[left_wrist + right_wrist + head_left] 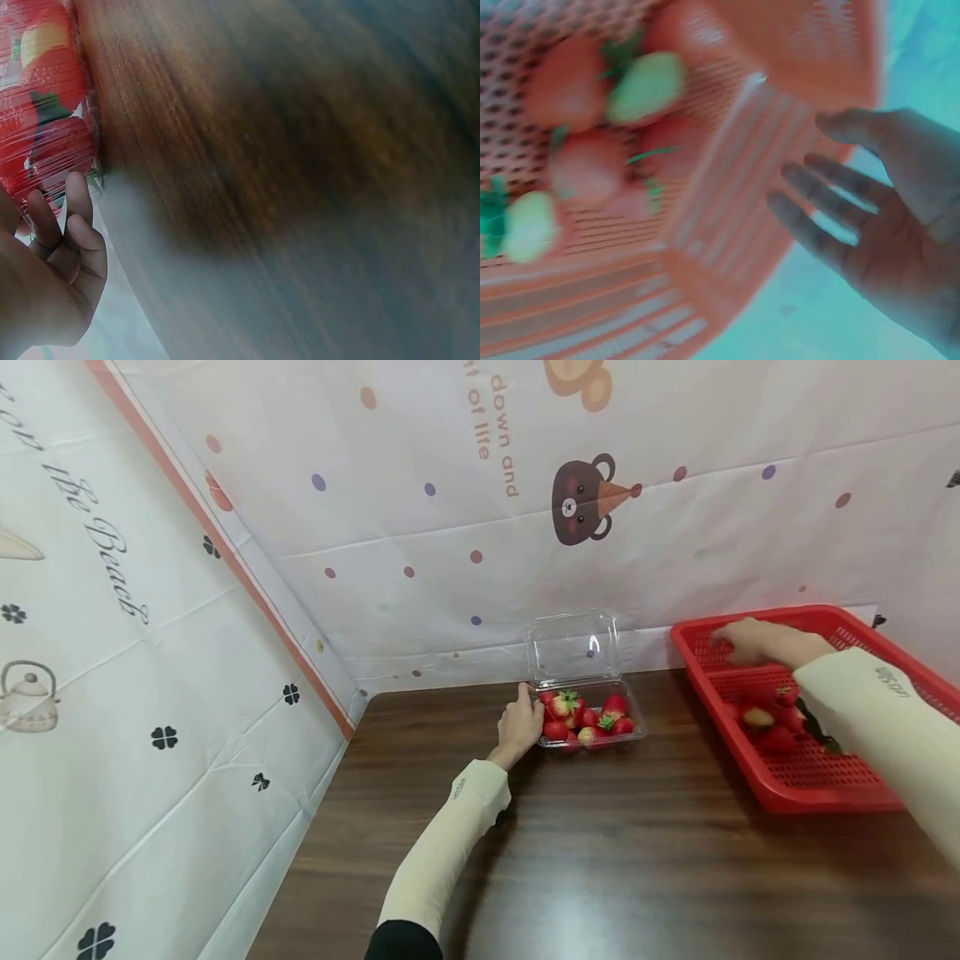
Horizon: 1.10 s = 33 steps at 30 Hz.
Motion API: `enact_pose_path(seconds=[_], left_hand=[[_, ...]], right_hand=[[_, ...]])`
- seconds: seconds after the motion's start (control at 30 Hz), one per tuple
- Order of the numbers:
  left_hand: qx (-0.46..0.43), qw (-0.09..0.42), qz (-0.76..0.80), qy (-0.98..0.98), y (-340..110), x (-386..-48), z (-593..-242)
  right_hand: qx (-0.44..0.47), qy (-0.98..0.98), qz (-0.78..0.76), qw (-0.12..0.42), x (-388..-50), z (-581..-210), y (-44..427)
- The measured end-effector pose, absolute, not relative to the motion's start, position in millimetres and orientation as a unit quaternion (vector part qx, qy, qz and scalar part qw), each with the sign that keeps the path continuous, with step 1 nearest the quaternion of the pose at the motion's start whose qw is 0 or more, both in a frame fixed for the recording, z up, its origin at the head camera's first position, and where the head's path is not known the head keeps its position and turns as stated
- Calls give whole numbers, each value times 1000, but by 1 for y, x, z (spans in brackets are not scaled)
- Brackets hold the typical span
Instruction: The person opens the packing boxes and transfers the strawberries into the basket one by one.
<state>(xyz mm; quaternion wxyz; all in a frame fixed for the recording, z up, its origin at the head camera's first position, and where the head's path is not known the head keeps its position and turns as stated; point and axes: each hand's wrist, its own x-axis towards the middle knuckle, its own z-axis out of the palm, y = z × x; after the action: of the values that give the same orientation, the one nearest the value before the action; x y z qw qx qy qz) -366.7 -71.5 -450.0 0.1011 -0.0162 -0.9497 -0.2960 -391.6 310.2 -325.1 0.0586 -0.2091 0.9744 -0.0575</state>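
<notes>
My left hand (519, 725) grips the left end of a clear plastic clamshell box (637, 732). Several strawberries (592, 735) fill the box, and its transparent lid (573, 647) stands raised at the back. In the left wrist view, some fingers of the left hand (56, 262) curl loosely beside the box's end. My right hand (765, 642) is over the far part of a red plastic basket (757, 781). The right wrist view is blurred, but that hand (877, 217) has its fingers spread and holds nothing. Several strawberries (570, 82) lie inside the basket.
Both containers stand on a dark wood-grain table (600, 852), the basket to the right of the box. Behind the table hangs a white printed sheet (450, 527), close to the lid and the basket. Another printed sheet (150, 693) borders the left side.
</notes>
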Motion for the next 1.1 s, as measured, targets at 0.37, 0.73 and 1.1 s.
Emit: enact_pose_path(seconds=[0.37,0.73,1.1], left_hand=[[-21,121,-310,-943,-81,-368,-456],[-8,103,-322,-941,-75,-366,-451],[-9,89,-333,-939,-72,-363,-449]], right_hand=[[-284,957,-31,-55,-389,-302,188],[-442,896,-29,-9,-364,-334,108],[-428,903,-24,30,-358,-357,100]])
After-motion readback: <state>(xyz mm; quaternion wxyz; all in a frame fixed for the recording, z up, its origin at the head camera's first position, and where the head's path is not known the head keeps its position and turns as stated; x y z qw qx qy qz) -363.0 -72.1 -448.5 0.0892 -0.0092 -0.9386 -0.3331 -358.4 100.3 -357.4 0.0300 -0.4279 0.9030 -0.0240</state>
